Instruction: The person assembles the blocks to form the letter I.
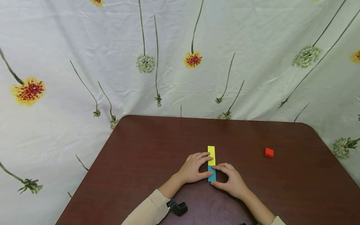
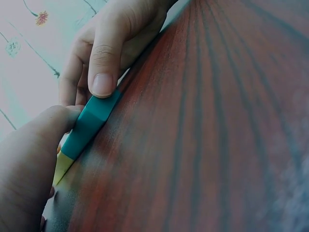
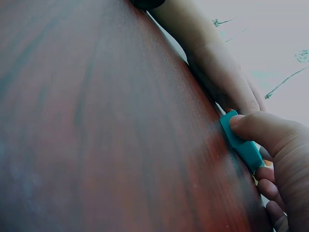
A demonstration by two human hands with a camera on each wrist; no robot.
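In the head view a yellow block (image 1: 211,150) and a blue block (image 1: 211,179) lie end to end in a line on the table, the yellow one farther away. My left hand (image 1: 192,168) comes from the left, its fingertips resting on the yellow block and its thumb touching the blue one. With thumb and index finger my right hand (image 1: 232,181) pinches the blue block at its near and far ends. The left wrist view shows the blue block (image 2: 89,123) against the yellow block (image 2: 62,166). In the right wrist view fingers partly hide the blue block (image 3: 246,151).
A small red block (image 1: 269,152) lies apart on the right of the dark brown table (image 1: 157,140). Behind the table's far edge hangs a pale flowered cloth (image 1: 168,75). A black wrist device (image 1: 177,207) sits at the left sleeve's cuff.
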